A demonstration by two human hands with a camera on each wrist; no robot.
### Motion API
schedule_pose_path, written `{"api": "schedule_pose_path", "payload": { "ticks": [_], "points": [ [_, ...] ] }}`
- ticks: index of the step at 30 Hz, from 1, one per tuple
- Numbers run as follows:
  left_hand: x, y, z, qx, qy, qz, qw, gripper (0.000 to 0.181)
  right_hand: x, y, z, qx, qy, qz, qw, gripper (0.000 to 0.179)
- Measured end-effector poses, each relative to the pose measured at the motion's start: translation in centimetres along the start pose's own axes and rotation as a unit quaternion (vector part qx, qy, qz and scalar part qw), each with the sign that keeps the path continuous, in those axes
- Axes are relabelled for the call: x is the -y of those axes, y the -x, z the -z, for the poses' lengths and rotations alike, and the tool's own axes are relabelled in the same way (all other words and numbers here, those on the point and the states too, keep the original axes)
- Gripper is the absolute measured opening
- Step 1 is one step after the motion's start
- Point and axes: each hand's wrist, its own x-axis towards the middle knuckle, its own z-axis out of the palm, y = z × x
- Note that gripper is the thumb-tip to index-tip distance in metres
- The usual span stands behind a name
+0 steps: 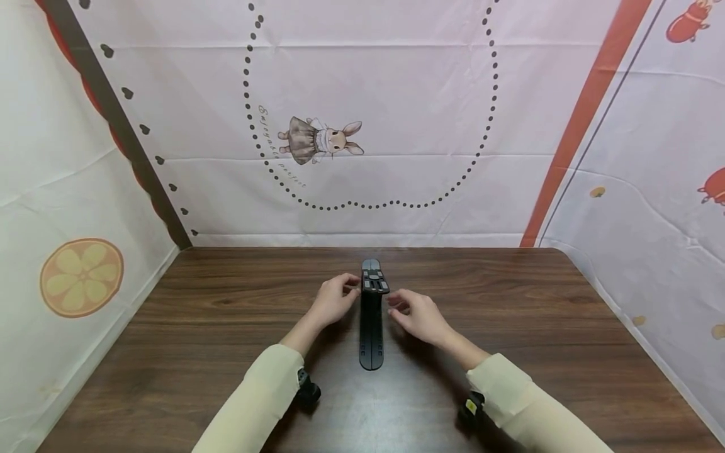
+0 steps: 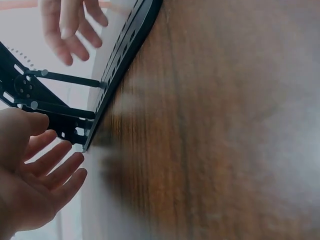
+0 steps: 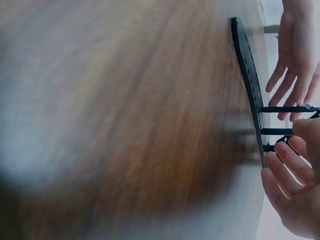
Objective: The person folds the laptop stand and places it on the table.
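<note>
A black folding stand (image 1: 370,336) stands near the middle of the table, its long narrow base running away from me and a jointed top piece (image 1: 375,282) above it. Thin struts (image 2: 65,110) link the slotted base to the upper part in the left wrist view. On the left side of the stand is my left hand (image 1: 334,301), fingers relaxed and slightly bent, fingertips close to the top piece. My right hand (image 1: 420,316) mirrors it on the other side, loosely bent and holding nothing. Both wrist views show loosely spread fingers beside the black base (image 3: 246,70).
The brown wood-grain table (image 1: 238,327) spreads out on both sides. White printed cloth (image 1: 396,113) rises along its back edge and at both sides. A small black device (image 1: 308,391) is strapped at the left cuff, another (image 1: 472,406) at the right.
</note>
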Motion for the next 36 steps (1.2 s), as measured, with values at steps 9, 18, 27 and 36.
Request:
{"api": "schedule_pose_path", "payload": {
  "ticks": [9,18,27,36],
  "points": [
    [-0.8,0.8,-0.3,-0.011,0.047,0.015,0.9987,0.017,0.2,-1.5,-0.9,-0.045,-0.058,-0.083,0.9939,0.02],
    [-1.4,0.6,-1.6,-0.052,0.042,0.019,0.9976,0.005,0.4,-2.4,-2.2,-0.06,-0.064,-0.115,0.9894,0.011],
    [-1.4,0.7,-1.8,-0.078,0.038,0.006,0.9962,0.004,0.4,-2.7,-2.6,-0.076,-0.045,-0.109,0.9901,0.006],
    [-1.5,0.5,-2.0,-0.086,0.038,0.013,0.9955,0.007,0.3,-2.7,-2.6,-0.086,-0.021,-0.087,0.9922,0.01]
  ]
}}
